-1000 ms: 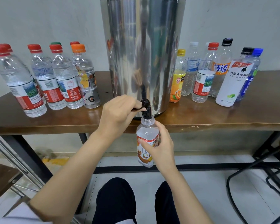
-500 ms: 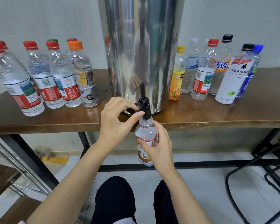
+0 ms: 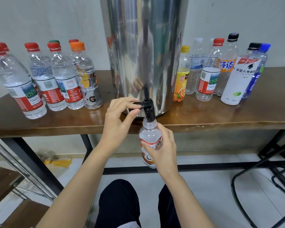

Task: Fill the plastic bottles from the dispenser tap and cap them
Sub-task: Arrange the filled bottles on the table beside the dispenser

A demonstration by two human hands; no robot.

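plastic bottle (image 3: 149, 142), uncapped, clear with an orange-and-white label: located at frame centre, below the front edge of the table (image 3: 220, 119), upright, its open mouth directly under the black tap (image 3: 149, 111) with the spout tip at the mouth. right hand (image 3: 164, 150): grips the bottle body from the right side, fingers curled round the label. left hand (image 3: 117, 124): thumb and index finger pinch the flat black tap lever (image 3: 138, 103), which projects to the left from the tap head; the remaining fingers are loosely curled below it and hold nothing. dispenser (image 3: 145, 55): tall polished steel cylinder, standing near the table's front edge in the upper centre of the frame, with the tap mounted at its base. the fill level inside the held bottle cannot be told. left bottle group (image 3: 44, 79): capped bottles with red, green and orange caps, standing upright on the table in the left of the frame, beside the dispenser. right bottle group (image 3: 207, 74): capped bottles with yellow, white, red, black and blue caps, standing upright on the table in the right of the frame. dark trousers (image 3: 120, 204) occupy the lower centre.
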